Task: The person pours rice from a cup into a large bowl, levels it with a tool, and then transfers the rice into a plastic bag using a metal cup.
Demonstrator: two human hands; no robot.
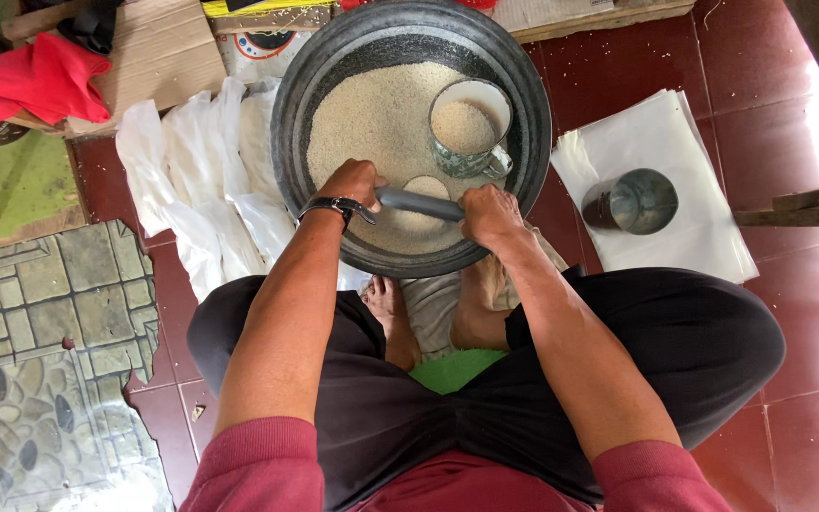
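A wide dark round basin full of pale grain stands on the floor before my crossed legs. An enamel mug filled with grain sits in it at the right. My right hand grips the grey handle of a scoop whose round bowl, heaped with grain, lies over the basin's near edge. My left hand, with a black wristwatch, rests on the grain beside the scoop's bowl, fingers curled down; whether it holds anything is hidden.
A metal can lies on a stack of white sheets to the right. Crumpled clear plastic bags lie left of the basin. Cardboard and a red cloth are at the far left, a stone-pattern mat below.
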